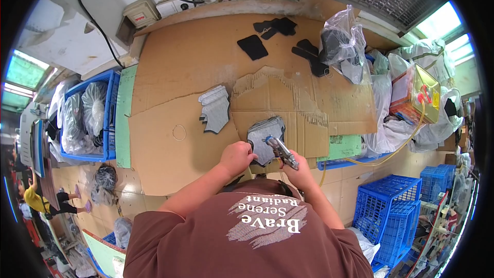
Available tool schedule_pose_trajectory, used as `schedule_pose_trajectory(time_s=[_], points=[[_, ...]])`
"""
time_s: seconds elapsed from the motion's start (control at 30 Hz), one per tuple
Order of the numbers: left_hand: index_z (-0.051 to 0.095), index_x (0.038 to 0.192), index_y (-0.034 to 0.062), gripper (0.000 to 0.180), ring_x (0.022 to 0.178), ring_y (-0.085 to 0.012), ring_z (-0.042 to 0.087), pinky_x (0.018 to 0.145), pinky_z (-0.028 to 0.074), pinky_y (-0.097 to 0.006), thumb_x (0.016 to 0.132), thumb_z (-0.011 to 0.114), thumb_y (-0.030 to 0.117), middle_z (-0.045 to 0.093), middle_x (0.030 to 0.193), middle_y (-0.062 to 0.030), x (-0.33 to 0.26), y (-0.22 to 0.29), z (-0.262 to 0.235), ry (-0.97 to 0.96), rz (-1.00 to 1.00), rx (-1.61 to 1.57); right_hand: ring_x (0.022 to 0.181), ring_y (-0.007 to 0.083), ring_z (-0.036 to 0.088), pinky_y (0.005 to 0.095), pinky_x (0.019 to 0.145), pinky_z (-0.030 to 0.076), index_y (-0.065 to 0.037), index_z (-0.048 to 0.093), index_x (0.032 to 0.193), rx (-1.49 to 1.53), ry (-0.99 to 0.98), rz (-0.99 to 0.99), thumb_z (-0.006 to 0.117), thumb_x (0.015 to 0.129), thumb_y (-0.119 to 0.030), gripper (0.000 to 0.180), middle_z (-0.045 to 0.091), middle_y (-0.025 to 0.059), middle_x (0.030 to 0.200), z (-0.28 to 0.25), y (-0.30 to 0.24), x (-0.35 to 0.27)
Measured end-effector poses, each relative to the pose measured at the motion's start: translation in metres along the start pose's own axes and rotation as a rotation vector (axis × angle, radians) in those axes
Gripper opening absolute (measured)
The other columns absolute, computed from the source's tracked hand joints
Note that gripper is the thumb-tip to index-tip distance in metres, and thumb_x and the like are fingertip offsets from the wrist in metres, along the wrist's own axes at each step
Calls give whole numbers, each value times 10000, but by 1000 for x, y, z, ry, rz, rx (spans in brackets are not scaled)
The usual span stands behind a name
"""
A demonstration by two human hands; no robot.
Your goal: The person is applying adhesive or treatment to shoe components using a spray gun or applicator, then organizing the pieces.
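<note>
My right hand [299,173] is wrapped round the handle of a metal spray gun [282,152]. Its blue tip points at a stack of grey cut pieces [261,136] with dark edges, lying on cardboard close in front of me. My left hand [237,157] is closed at the left edge of this stack, fingertips at its rim; what they pinch, if anything, is too small to make out. Further left lies a second, fanned stack of grey pieces [214,108], apart from both hands.
Cardboard [175,72] covers the table. Black cut pieces [252,47] and a clear plastic bag [343,44] lie at its far side. On the right, a yellow hose [411,136] runs from a tin [416,94]. Blue crates [383,195] stand lower right; another blue crate [110,116] holds bags at left.
</note>
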State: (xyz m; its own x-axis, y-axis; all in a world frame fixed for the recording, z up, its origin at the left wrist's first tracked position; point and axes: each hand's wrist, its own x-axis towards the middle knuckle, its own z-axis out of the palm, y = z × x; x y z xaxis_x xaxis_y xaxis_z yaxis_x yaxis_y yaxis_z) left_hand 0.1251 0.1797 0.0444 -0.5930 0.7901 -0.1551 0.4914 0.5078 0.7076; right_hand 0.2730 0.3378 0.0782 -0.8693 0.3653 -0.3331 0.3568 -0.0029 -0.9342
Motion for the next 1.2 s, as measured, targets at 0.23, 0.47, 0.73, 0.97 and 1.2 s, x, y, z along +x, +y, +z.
schedule_pose_trajectory(time_s=[0.23, 0.47, 0.73, 0.97, 1.2], points=[[561, 665, 28, 238, 636, -307, 543, 589, 434, -381, 693, 685, 230, 557, 677, -142, -2, 4, -3, -12, -14, -37, 653, 107, 492, 238, 625, 413, -21, 544, 888, 58, 149, -42, 470, 696, 14, 209, 541, 23, 701, -16, 2, -2], [512, 671, 16, 191, 560, -199, 515, 527, 414, -327, 745, 642, 133, 538, 622, -95, -7, -31, -9, 138, -196, -455, 770, 133, 497, 257, 736, 401, -23, 536, 889, 10, 66, -61, 467, 686, 16, 219, 546, 42, 808, -20, -11, -6], [532, 781, -7, 196, 561, -182, 507, 527, 422, -313, 741, 654, 141, 534, 621, -91, -3, -127, -29, 327, -372, -332, 738, 78, 462, 214, 657, 391, -28, 544, 979, -79, -82, -30, 455, 674, 16, 321, 555, 13, 867, -12, -19, -6], [577, 702, -4, 317, 668, -291, 559, 600, 441, -387, 714, 680, 296, 583, 716, -155, -2, -21, -24, 95, -237, -300, 690, 160, 498, 283, 671, 416, -28, 527, 859, -144, -64, 45, 493, 710, -36, 153, 543, 66, 727, -3, -24, 1], [589, 682, 17, 299, 657, -308, 569, 591, 444, -386, 681, 698, 296, 584, 698, -154, 4, 4, -2, -76, -117, -62, 627, 214, 488, 326, 611, 413, 0, 510, 855, -222, -88, 4, 536, 724, -72, 152, 524, 144, 686, 5, -28, 8]])
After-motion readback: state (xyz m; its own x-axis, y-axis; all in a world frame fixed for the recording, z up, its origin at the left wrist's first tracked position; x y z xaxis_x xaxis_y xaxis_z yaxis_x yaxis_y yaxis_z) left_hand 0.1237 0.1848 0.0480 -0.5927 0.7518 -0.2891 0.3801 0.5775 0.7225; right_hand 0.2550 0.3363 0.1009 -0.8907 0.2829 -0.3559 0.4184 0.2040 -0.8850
